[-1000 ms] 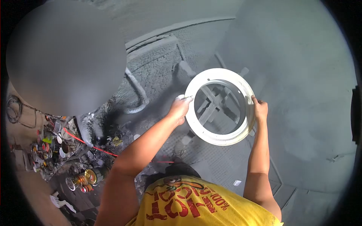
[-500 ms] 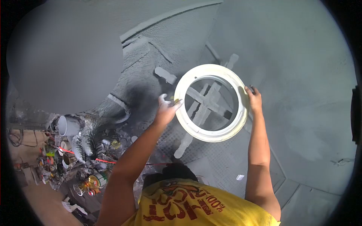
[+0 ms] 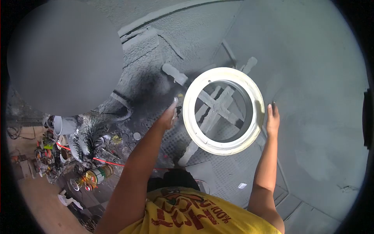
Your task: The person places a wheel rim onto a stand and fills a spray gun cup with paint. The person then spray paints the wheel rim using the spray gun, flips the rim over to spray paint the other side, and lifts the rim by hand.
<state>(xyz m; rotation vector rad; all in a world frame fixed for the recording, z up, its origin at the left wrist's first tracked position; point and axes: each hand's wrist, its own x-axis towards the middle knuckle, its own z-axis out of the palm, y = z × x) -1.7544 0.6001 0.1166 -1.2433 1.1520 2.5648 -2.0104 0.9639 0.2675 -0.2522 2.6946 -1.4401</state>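
Observation:
A large white wheel rim sits above a grey-coated cross-shaped stand, whose arms show through the rim's round opening and beyond its edge. My left hand is just off the rim's left side, open, with pale coating on its fingers. On the other side my right hand stands beside the rim, its fingers stretched out and a small gap between them and the edge. Neither hand holds anything.
At the lower left lie a grey bucket, a metal can and much clutter. A red hose crosses the floor there. A grey-coated wall rises at right. A small white scrap lies on the floor.
Both hands have let go of the wheel rim and moved outward from its sides. The rim appears slightly lower and farther right, as the whole view has shifted a little.

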